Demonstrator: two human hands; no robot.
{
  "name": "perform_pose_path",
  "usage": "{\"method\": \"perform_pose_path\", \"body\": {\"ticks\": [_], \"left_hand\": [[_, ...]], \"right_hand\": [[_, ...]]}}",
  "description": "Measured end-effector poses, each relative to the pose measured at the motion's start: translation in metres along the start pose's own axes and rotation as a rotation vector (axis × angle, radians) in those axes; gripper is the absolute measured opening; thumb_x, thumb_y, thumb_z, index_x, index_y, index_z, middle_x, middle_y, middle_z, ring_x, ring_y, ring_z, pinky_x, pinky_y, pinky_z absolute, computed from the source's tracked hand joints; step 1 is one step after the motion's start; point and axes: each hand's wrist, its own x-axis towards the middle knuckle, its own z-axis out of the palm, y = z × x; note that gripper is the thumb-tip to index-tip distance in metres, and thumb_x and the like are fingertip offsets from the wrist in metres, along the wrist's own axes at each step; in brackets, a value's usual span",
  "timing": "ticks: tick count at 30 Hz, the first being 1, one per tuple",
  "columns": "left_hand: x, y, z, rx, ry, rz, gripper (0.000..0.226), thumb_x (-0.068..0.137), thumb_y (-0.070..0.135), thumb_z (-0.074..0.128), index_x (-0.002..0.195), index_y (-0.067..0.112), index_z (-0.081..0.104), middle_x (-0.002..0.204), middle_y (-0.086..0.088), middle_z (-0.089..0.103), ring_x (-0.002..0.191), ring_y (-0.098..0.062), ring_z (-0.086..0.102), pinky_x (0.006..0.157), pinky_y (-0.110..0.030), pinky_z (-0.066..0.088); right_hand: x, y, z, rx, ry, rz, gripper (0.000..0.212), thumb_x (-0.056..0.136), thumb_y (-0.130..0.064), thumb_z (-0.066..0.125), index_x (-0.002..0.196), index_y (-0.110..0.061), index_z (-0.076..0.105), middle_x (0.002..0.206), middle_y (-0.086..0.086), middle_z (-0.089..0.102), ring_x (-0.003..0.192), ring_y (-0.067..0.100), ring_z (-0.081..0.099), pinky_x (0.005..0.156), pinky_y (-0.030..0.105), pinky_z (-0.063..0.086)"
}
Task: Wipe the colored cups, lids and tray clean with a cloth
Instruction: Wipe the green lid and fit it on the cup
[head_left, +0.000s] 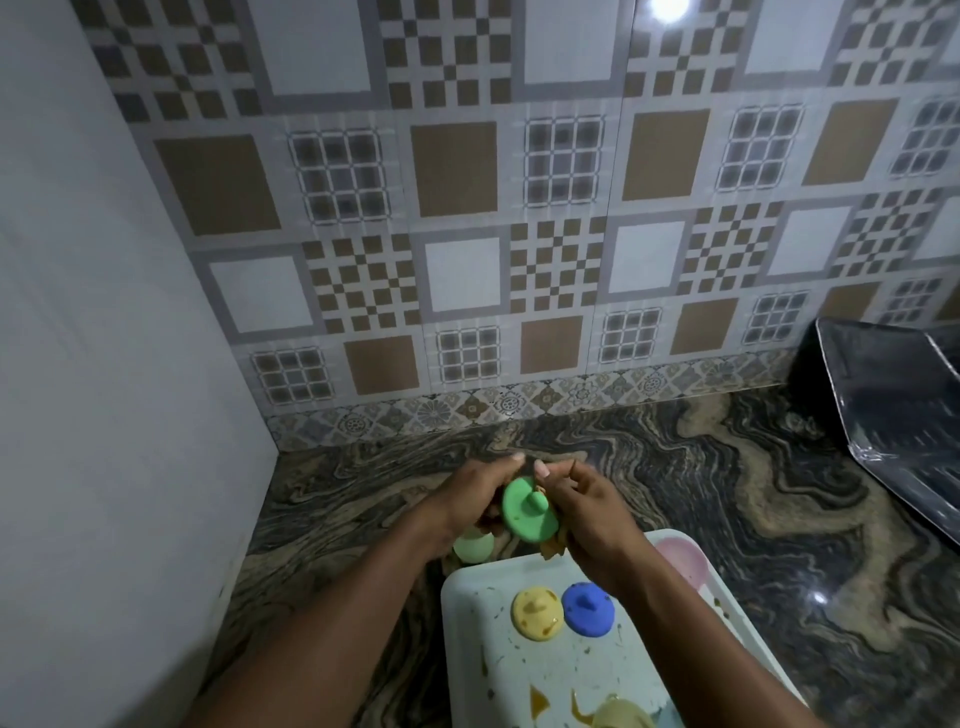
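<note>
A green lid (527, 512) with a knob is held up above the counter, its knob side facing me. My left hand (470, 501) grips its left edge. My right hand (587, 512) holds its right side together with a yellowish cloth (551, 545), which is mostly hidden behind the lid and fingers. Below stands a white tray (470, 639), stained with specks and orange smears. On it lie a yellow lid (537, 613) and a blue lid (589, 608). A pink cup (683, 561) sits at the tray's far right corner, and a light green cup (474, 546) stands on the counter left of the tray.
The counter (753, 499) is dark swirled granite, ending at a patterned tiled wall behind and a plain white wall on the left. A black glossy object (893, 415) rests at the right edge. A yellowish item (621, 714) shows at the tray's near edge.
</note>
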Motion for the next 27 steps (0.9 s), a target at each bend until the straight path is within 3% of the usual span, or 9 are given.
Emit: {"method": "perform_pose_path", "body": {"ticks": [2,5,10,12,16,19,23,25,27], "left_hand": [[0.001,0.013,0.006,0.134,0.058,-0.026,0.065,0.096,0.063,0.048,0.051,0.017,0.062,0.052,-0.001,0.056,0.049,-0.016,0.052,0.054,-0.025,0.039],[0.009,0.018,0.019,0.320,0.356,0.145,0.065,0.097,0.053,0.055,0.047,0.012,0.060,0.043,0.003,0.044,0.041,-0.013,0.040,0.053,-0.029,0.031],[0.009,0.010,0.044,0.101,0.708,0.188,0.062,0.101,0.045,0.051,0.048,0.014,0.043,0.048,-0.002,0.044,0.045,-0.015,0.041,0.049,-0.030,0.027],[0.011,0.004,0.046,0.003,0.644,0.077,0.057,0.099,0.050,0.053,0.056,0.012,0.050,0.055,-0.003,0.053,0.050,-0.015,0.048,0.049,-0.028,0.031],[0.005,0.003,0.027,0.004,0.202,-0.079,0.059,0.094,0.063,0.051,0.062,0.015,0.057,0.053,-0.001,0.051,0.045,-0.012,0.050,0.047,-0.019,0.037],[0.005,0.014,0.034,0.141,0.396,0.006,0.061,0.096,0.062,0.050,0.059,0.013,0.059,0.055,-0.002,0.055,0.049,-0.015,0.053,0.048,-0.023,0.034],[0.000,0.016,0.056,0.025,0.793,0.034,0.062,0.105,0.043,0.042,0.054,0.008,0.046,0.056,-0.007,0.051,0.051,-0.021,0.048,0.051,-0.031,0.033],[0.004,0.001,0.060,-0.025,0.811,-0.075,0.059,0.105,0.043,0.041,0.064,0.004,0.055,0.067,-0.010,0.058,0.064,-0.027,0.057,0.063,-0.036,0.043],[0.010,-0.012,0.050,-0.110,0.642,-0.182,0.057,0.100,0.054,0.046,0.093,0.002,0.066,0.095,-0.014,0.069,0.086,-0.032,0.066,0.076,-0.040,0.054]], "right_hand": [[0.000,-0.009,-0.001,-0.076,-0.044,0.032,0.033,0.085,-0.036,0.069,0.094,-0.006,0.058,0.075,0.020,0.067,0.057,0.031,0.063,0.042,0.032,0.051],[0.002,-0.016,0.003,-0.038,-0.018,0.014,0.035,0.089,-0.034,0.066,0.102,-0.002,0.058,0.080,0.019,0.067,0.060,0.026,0.066,0.044,0.032,0.053],[0.003,0.008,0.012,0.168,0.202,-0.026,0.036,0.090,-0.036,0.066,0.104,-0.003,0.060,0.089,0.024,0.067,0.077,0.033,0.065,0.065,0.043,0.056],[0.003,0.014,0.009,0.189,0.208,0.007,0.033,0.093,-0.033,0.064,0.102,-0.002,0.059,0.086,0.025,0.067,0.070,0.032,0.066,0.057,0.039,0.057],[0.012,-0.013,-0.014,-0.126,-0.026,0.133,0.041,0.084,-0.035,0.069,0.105,-0.001,0.057,0.086,0.027,0.064,0.061,0.029,0.064,0.042,0.029,0.053],[0.015,-0.027,-0.016,-0.160,-0.074,0.139,0.028,0.095,-0.031,0.064,0.103,-0.005,0.056,0.082,0.020,0.065,0.059,0.024,0.064,0.044,0.029,0.053],[0.003,0.017,0.014,0.165,0.277,0.053,0.028,0.098,-0.035,0.060,0.092,-0.008,0.059,0.079,0.017,0.066,0.069,0.027,0.062,0.062,0.040,0.051],[-0.001,0.036,0.022,0.214,0.403,0.082,0.036,0.098,-0.037,0.059,0.096,-0.002,0.060,0.079,0.021,0.065,0.067,0.028,0.060,0.060,0.040,0.049],[0.002,0.031,0.016,0.085,0.372,0.097,0.037,0.097,-0.037,0.061,0.098,0.000,0.058,0.076,0.024,0.062,0.059,0.029,0.057,0.049,0.034,0.045]]}}
